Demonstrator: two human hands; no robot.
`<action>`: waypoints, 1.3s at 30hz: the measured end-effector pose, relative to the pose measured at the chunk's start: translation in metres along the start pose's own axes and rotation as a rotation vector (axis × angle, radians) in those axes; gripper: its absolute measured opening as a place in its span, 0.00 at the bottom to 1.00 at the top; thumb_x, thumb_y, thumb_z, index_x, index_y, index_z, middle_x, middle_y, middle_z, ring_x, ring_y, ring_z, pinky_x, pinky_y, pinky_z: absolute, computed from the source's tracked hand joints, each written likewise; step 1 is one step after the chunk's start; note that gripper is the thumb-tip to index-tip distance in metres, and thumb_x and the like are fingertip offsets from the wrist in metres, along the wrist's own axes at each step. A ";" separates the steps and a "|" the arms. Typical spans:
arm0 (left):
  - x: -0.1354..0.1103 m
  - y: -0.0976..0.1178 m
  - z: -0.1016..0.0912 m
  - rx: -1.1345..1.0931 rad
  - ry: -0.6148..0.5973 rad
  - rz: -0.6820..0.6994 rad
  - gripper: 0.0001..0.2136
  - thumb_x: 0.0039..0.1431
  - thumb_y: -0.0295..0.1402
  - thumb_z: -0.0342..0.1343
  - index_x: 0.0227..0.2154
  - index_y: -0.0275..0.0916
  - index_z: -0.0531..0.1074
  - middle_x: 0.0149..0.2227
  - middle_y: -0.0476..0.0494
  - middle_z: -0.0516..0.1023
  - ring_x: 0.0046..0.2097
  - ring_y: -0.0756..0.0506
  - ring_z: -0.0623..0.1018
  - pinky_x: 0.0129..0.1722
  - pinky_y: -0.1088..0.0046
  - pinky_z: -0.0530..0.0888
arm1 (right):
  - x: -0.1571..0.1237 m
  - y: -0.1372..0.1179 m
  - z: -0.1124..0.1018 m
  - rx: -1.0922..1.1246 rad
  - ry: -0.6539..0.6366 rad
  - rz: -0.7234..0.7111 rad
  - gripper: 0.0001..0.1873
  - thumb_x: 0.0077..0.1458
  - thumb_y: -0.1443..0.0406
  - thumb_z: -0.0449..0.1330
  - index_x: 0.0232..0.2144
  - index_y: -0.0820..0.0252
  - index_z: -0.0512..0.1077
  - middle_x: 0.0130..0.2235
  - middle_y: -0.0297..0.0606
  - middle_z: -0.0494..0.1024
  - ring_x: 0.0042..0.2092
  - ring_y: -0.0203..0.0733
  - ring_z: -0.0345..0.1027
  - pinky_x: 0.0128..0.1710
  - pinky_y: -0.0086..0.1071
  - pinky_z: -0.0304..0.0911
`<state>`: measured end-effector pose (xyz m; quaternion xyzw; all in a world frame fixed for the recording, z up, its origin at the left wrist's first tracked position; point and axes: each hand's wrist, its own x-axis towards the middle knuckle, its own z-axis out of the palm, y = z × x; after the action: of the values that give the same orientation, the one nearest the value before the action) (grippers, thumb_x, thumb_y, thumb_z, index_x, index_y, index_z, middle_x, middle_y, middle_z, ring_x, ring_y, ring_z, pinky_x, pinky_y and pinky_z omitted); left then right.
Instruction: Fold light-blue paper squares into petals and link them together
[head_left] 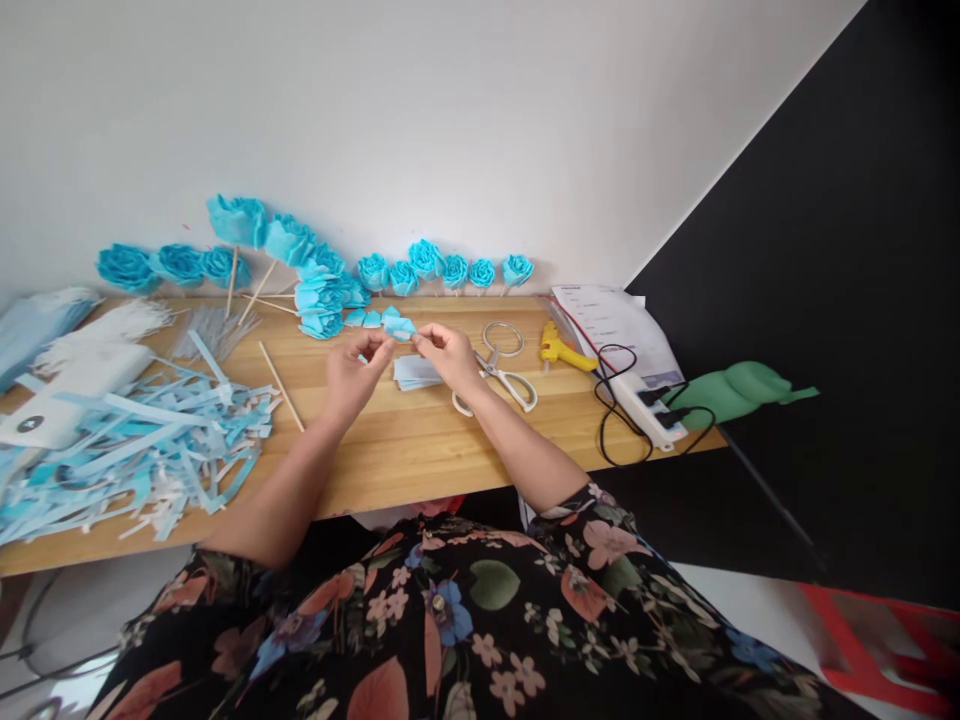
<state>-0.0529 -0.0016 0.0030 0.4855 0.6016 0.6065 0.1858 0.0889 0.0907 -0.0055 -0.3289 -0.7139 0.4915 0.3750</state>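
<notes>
Between my two hands is a small light-blue paper petal [400,328], raised a little above the table. My left hand [354,372] is closed in a pinch at the petal's lower left edge. On its right side, my right hand [448,356] pinches the same petal between thumb and finger. Below my right hand lies a stack of pale-blue paper pieces [417,373], partly covered by it. A few cut petals [363,318] lie just beyond my left hand. White-handled scissors [517,388] rest open beside my right wrist.
Blue paper flowers [319,290] on sticks line the wall. Paper strips [172,440] heap at the left, near a loose stick [281,385]. Right of the scissors are a tape ring [503,339], a yellow glue gun [564,348], a power strip [649,412] with black cables, and papers [626,330].
</notes>
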 end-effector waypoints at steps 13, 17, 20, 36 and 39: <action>-0.001 -0.011 0.001 0.259 -0.025 0.028 0.10 0.56 0.40 0.59 0.35 0.40 0.79 0.22 0.51 0.70 0.25 0.49 0.66 0.29 0.71 0.60 | -0.008 -0.002 0.008 -0.230 0.005 -0.184 0.08 0.57 0.61 0.57 0.29 0.57 0.73 0.32 0.33 0.79 0.34 0.37 0.70 0.40 0.29 0.63; -0.002 -0.010 0.002 0.275 -0.027 0.022 0.10 0.56 0.40 0.59 0.34 0.40 0.80 0.22 0.50 0.70 0.25 0.48 0.66 0.30 0.71 0.60 | -0.008 0.000 0.009 -0.332 0.009 -0.274 0.07 0.58 0.63 0.57 0.31 0.56 0.74 0.33 0.36 0.79 0.36 0.39 0.70 0.43 0.31 0.63; -0.002 -0.009 0.002 0.261 -0.034 0.015 0.10 0.55 0.39 0.58 0.32 0.40 0.80 0.22 0.50 0.71 0.25 0.48 0.67 0.29 0.71 0.60 | -0.007 0.002 0.009 -0.389 0.004 -0.284 0.07 0.59 0.64 0.57 0.32 0.55 0.74 0.33 0.36 0.79 0.37 0.40 0.70 0.44 0.32 0.62; 0.000 -0.002 0.002 0.202 -0.050 -0.033 0.08 0.52 0.36 0.56 0.27 0.39 0.78 0.21 0.50 0.72 0.24 0.49 0.65 0.28 0.71 0.59 | -0.007 0.001 0.008 -0.411 0.008 -0.282 0.07 0.58 0.65 0.56 0.32 0.55 0.74 0.34 0.36 0.79 0.37 0.40 0.70 0.43 0.32 0.63; -0.001 0.000 0.002 0.168 -0.064 -0.040 0.10 0.53 0.39 0.57 0.28 0.39 0.78 0.20 0.50 0.71 0.24 0.49 0.65 0.27 0.71 0.58 | -0.007 0.001 0.008 -0.418 0.007 -0.293 0.07 0.58 0.65 0.56 0.32 0.55 0.74 0.33 0.36 0.79 0.36 0.39 0.70 0.43 0.31 0.63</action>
<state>-0.0508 -0.0007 0.0020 0.5064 0.6537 0.5343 0.1754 0.0862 0.0813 -0.0097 -0.2942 -0.8388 0.2722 0.3686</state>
